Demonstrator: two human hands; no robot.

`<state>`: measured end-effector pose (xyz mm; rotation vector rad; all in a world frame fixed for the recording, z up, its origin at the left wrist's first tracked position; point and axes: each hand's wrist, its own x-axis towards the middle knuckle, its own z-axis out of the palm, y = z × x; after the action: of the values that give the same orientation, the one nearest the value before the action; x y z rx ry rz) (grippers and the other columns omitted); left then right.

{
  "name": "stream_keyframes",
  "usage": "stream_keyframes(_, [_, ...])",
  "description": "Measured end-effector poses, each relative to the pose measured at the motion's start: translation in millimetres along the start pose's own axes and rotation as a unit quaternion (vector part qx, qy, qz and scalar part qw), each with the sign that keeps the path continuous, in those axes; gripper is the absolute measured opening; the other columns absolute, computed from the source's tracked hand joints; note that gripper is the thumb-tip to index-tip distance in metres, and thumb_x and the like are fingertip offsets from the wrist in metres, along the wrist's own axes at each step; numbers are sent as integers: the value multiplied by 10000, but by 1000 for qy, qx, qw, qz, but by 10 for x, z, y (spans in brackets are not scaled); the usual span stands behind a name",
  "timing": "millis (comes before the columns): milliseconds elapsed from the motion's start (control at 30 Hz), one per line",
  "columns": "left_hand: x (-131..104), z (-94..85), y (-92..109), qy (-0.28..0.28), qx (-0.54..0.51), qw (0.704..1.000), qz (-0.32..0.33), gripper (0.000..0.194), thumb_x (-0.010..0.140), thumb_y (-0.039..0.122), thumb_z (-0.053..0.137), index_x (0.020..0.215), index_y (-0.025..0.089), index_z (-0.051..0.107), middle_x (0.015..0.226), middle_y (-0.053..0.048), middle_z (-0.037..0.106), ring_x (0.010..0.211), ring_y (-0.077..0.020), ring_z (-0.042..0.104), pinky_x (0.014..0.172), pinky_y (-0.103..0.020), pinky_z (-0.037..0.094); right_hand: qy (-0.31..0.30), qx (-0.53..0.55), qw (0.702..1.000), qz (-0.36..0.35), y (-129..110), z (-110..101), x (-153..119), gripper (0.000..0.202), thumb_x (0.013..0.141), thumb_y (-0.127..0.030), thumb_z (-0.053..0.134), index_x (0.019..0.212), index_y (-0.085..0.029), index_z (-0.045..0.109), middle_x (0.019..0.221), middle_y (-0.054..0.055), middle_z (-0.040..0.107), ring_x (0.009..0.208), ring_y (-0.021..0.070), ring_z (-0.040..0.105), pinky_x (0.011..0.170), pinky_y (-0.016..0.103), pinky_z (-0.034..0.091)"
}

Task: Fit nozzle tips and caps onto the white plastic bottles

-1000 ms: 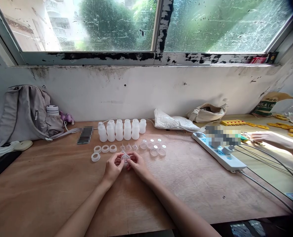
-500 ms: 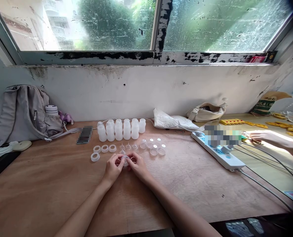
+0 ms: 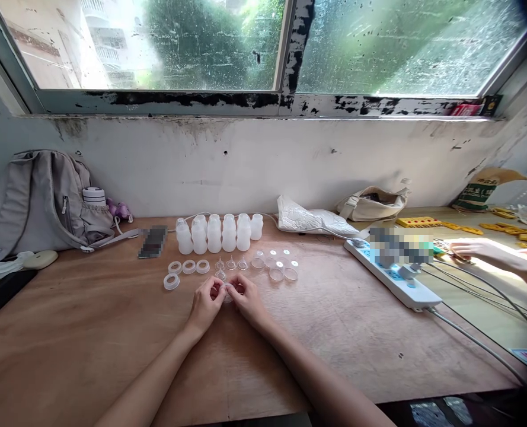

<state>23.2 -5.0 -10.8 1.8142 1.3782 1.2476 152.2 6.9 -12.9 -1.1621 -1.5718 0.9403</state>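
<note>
My left hand point(image 3: 206, 303) and my right hand point(image 3: 248, 301) meet at the middle of the wooden table, fingertips pinched together on a translucent bottle ring point(image 3: 228, 298). The fingers cover most of it, so whether a nipple sits inside cannot be made out. Just beyond the fingertips are several clear bottle nipples point(image 3: 231, 264), standing tip up. Several loose screw rings point(image 3: 188, 267) lie to their left, one pair apparently stacked or overlapping. Round clear caps point(image 3: 276, 273) lie to the right. Behind these, milky-white baby bottles point(image 3: 214, 235) stand upright in close rows.
A blurred phone point(image 3: 153, 242) and a grey backpack point(image 3: 45, 198) are at the left. To the right are a white power strip point(image 3: 390, 276) with cables, a white packet point(image 3: 310, 218) and a cloth bag point(image 3: 374, 203). Another person's hand point(image 3: 474, 248) works near yellow parts point(image 3: 418, 222).
Both hands stay on the ring in nearly the same spot; the fingers have shifted slightly and now cover more of it. The camera view has moved a little.
</note>
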Motion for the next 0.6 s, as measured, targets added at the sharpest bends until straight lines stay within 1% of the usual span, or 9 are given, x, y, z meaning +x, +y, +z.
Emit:
stream_keyframes(67, [5,4,-5,6,-18,1000,-22,150,776,312,449,788,186,529,727,-5,595,590,-124,578,566,-229,469,-16,43,998,38,21,-4,4,130,739,-306,502,744,-178,481,563,-37,503,413,89,471,384,201,386])
stream_keyframes(133, [13,1,-4,9,-17,999,-35,175,778,315,452,866,190,537,736,-7,609,585,-129,591,571,-236,474,-24,64,996,53,33,-10,1,136,742,-309,505,766,-181,467,552,-46,496,381,87,476,357,199,393])
stream_keyframes(233, [19,-11,11,-5,22,1000,-20,226,771,295,470,963,202,544,694,1,614,577,-135,597,591,-243,472,-15,44,999,20,25,-24,-10,143,759,-317,502,784,-176,514,598,-25,527,423,83,497,376,190,412])
stream_keyframes(300, [13,-17,22,-14,44,999,-7,211,776,295,467,945,205,554,648,4,617,574,-142,602,584,-241,467,-7,38,999,1,16,-27,-14,173,764,-330,506,826,-174,549,654,-4,547,482,89,518,397,185,430])
stream_keyframes(333, [7,-18,24,-16,44,999,-8,191,780,303,462,913,203,556,635,2,624,576,-147,609,574,-239,466,-6,46,999,2,18,-25,-13,193,760,-337,513,858,-175,550,675,0,549,495,91,525,403,187,440])
stream_keyframes(400, [-3,-15,20,-21,22,999,-26,174,788,329,453,858,197,541,630,-5,644,571,-156,624,546,-237,466,-10,86,996,32,38,-13,-4,243,738,-353,539,903,-176,514,686,-10,538,467,89,530,392,202,455])
stream_keyframes(500, [-7,-6,-5,-20,-17,998,-58,183,786,363,452,824,191,501,610,-11,653,541,-168,632,505,-240,467,-30,152,984,85,97,14,18,281,691,-358,583,863,-175,457,658,-38,512,412,93,536,366,227,467])
stream_keyframes(600, [4,-7,-20,-15,-29,997,-67,178,774,361,469,825,191,473,573,2,640,500,-162,618,483,-238,460,-38,160,983,86,129,14,33,253,685,-344,589,820,-161,477,651,-30,530,435,102,554,383,225,473])
